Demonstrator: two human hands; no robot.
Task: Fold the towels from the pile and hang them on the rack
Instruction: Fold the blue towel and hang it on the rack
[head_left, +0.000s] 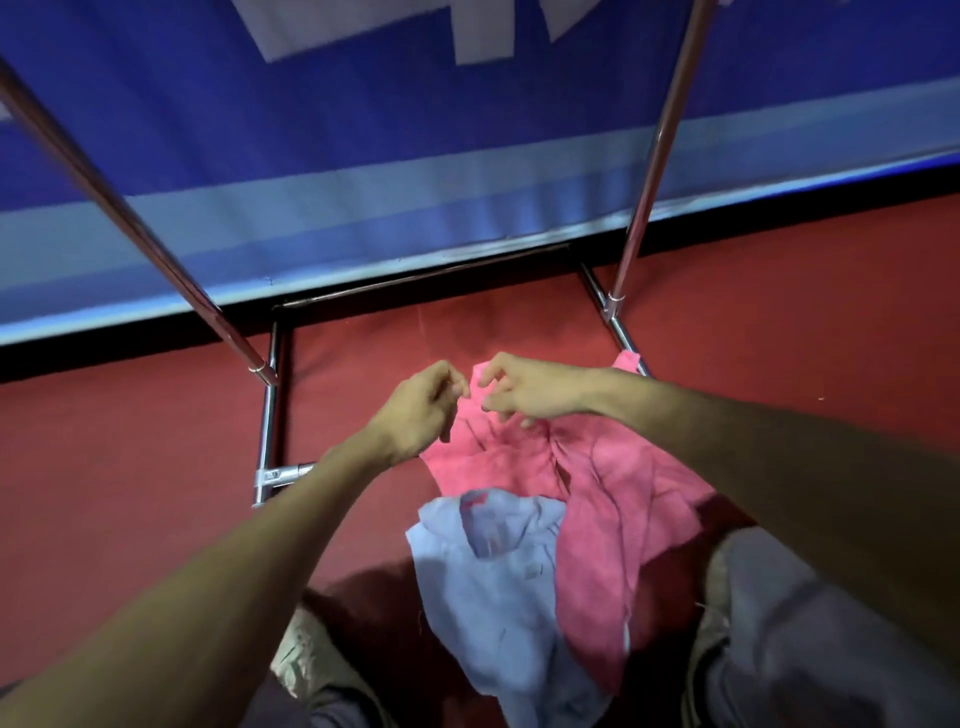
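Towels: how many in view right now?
2. The pink towel lies crumpled on the red floor, centre-right. The light blue towel lies against its near-left side. More may be hidden underneath.

Rack (270, 415): polished, shiny metal tubing. Pink towel (613, 483) and pale blue towel (498, 597): soft matt cloth. Floor (130, 467): matt red.

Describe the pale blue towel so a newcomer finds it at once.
Start at the chrome rack standing on the red floor. Two crumpled towels lie by its base. The pale blue towel is the nearer piece, beside the pink towel.
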